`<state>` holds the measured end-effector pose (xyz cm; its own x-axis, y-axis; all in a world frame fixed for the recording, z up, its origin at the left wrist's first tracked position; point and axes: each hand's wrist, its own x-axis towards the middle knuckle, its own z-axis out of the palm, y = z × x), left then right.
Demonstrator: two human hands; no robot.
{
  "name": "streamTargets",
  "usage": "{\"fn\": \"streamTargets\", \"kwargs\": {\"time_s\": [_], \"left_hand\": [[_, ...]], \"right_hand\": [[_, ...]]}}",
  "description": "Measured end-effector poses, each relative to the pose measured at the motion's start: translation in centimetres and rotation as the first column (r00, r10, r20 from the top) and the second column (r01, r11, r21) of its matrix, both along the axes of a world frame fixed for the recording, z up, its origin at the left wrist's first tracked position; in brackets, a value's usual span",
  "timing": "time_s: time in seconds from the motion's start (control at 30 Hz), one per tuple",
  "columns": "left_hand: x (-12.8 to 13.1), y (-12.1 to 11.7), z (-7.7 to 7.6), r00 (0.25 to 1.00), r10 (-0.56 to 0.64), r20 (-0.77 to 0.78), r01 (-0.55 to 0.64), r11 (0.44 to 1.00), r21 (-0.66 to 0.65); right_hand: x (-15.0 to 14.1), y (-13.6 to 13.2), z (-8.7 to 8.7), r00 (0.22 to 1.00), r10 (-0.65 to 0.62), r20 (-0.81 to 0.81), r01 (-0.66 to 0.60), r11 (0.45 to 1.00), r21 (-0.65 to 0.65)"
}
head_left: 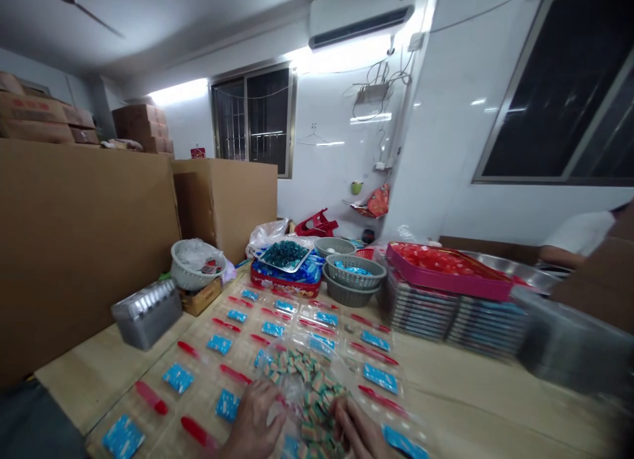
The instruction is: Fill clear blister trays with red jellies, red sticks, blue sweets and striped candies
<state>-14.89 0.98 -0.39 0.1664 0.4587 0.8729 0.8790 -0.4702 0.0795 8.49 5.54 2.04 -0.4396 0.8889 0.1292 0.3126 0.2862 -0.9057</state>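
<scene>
A clear plastic bag (341, 366) full of small green-and-tan striped pieces (312, 386) lies open before me, on top of the clear plastic trays. My left hand (255, 416) is closed on the bag's left edge, its fingers curled. Among the pieces at the right side, my right hand (361, 429) has its fingers pressed together; what is between them, if anything, is hidden. Rows of trays spread around the bag, each with a blue patterned packet (178, 378) and a red pen-like stick (151, 397).
Behind the trays stand a red tin (287, 287) of blue packets under a tray of dark teal pieces (284, 254), and grey baskets (355, 274). Stacked filled trays (421, 310) bear a pink box lid (450, 274). Empty clear trays (148, 314) stand left. A person (577, 238) is far right.
</scene>
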Motion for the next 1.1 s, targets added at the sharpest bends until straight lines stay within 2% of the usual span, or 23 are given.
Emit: {"fn": "streamTargets", "kwargs": {"time_s": [0.1, 0.2, 0.33, 0.5, 0.63, 0.73, 0.83, 0.97, 1.03, 1.1], "left_hand": [[-0.1, 0.3, -0.5, 0.999, 0.032, -0.011, -0.033, 0.998, -0.045], [0.2, 0.6, -0.9, 1.0, 0.004, 0.009, -0.002, 0.981, -0.196], [0.6, 1.4, -2.0, 0.998, -0.031, 0.056, 0.052, 0.902, -0.428], [0.8, 2.4, -4.0, 0.993, -0.057, 0.102, 0.106, 0.807, -0.581], [0.7, 2.5, -5.1, 0.986, -0.043, 0.159, 0.125, 0.821, -0.557], [0.8, 2.5, -5.0, 0.983, -0.072, 0.172, 0.152, 0.84, -0.52], [0.9, 2.3, -3.7, 0.975, -0.086, 0.205, 0.179, 0.85, -0.496], [0.4, 2.1, -1.6, 0.958, -0.014, 0.288, 0.145, 0.885, -0.441], [-0.1, 2.4, -1.1, 0.952, 0.023, 0.306, 0.103, 0.915, -0.39], [-0.7, 3.0, -1.0, 0.955, 0.05, 0.292, 0.073, 0.915, -0.397]], "right_hand": [[-1.9, 2.2, 0.0, 0.993, -0.01, 0.121, -0.003, 0.994, 0.107], [-4.0, 4.6, -0.4, 0.965, -0.022, 0.262, -0.033, 0.979, 0.202], [-7.4, 7.7, -0.5, 0.918, -0.033, 0.395, -0.066, 0.97, 0.236], [-11.1, 10.0, -0.8, 0.865, -0.01, 0.501, -0.129, 0.962, 0.242], [-12.2, 10.5, -1.5, 0.834, -0.01, 0.551, -0.177, 0.942, 0.285], [-12.1, 10.4, -1.7, 0.835, 0.018, 0.55, -0.202, 0.94, 0.275], [-11.5, 10.1, -1.8, 0.859, 0.048, 0.51, -0.208, 0.942, 0.263], [-10.1, 9.3, -1.9, 0.888, 0.074, 0.453, -0.208, 0.945, 0.253], [-9.5, 8.9, -1.9, 0.905, 0.061, 0.42, -0.177, 0.954, 0.243], [-9.1, 8.5, -1.8, 0.913, 0.054, 0.404, -0.15, 0.966, 0.21]]}}
